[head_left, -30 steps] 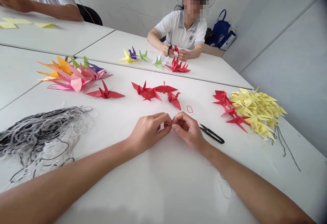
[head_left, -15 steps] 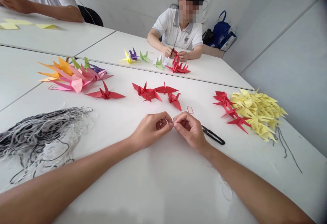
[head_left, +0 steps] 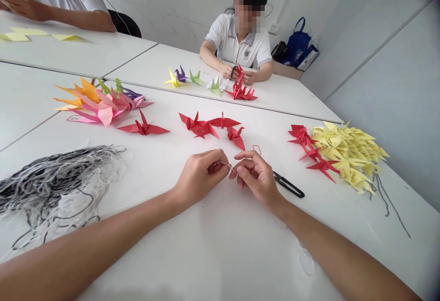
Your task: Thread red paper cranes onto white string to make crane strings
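Above the table, left hand pinches white string; right hand touches it.

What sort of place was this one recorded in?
Most likely a shared craft workroom: smooth white tables stand edge to edge, two people in white short-sleeved shirts sit at them, and folded red paper cranes lie on top.
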Demonstrator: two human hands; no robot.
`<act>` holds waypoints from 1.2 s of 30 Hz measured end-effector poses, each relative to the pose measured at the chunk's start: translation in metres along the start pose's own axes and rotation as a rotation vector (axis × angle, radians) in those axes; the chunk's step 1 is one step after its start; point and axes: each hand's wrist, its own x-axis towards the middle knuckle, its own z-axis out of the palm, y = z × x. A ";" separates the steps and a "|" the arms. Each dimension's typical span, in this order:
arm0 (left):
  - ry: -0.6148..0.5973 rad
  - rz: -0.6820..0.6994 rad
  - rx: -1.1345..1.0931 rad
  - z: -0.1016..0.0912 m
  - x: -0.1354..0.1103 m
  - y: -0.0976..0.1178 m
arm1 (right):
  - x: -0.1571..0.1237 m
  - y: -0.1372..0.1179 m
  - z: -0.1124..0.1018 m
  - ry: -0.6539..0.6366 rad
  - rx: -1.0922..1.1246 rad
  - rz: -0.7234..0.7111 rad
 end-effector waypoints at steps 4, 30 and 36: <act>-0.008 0.047 -0.015 0.000 -0.001 0.001 | 0.002 0.000 -0.001 -0.037 0.002 0.011; 0.061 -0.098 -0.086 -0.004 0.001 0.003 | 0.006 -0.001 -0.001 -0.079 0.116 0.054; 0.082 -0.154 -0.108 -0.006 0.001 0.005 | 0.006 -0.001 -0.002 -0.084 0.180 0.069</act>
